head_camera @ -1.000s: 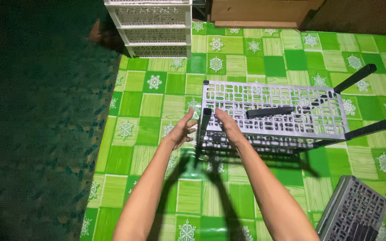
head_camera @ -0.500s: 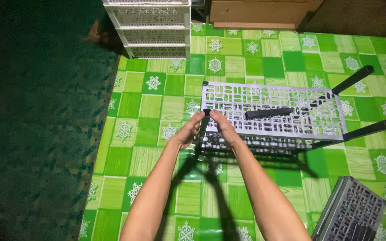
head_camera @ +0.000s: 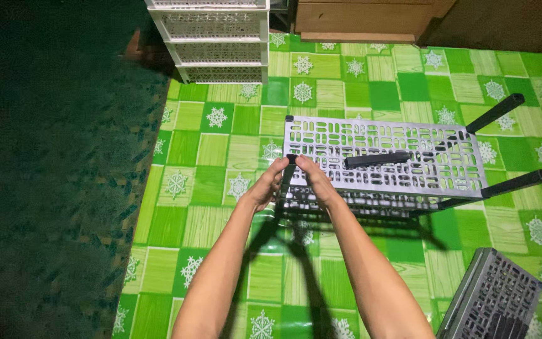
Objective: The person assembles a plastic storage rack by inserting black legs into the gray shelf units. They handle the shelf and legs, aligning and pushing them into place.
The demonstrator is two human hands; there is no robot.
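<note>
Rack, grey slotted plastic with black posts, lies on its side on the green floor mat at centre, its near corner post clenched by left hand and right hand, apparently steadying it; at five o'clock a second panel is cut off, at twelve o'clock a white drawer unit partly out of frame.

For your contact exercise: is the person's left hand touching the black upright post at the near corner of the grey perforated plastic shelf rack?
Touching. The head view shows the left hand with fingers wrapped against the black post at the grey rack's corner, no gap visible.
</note>
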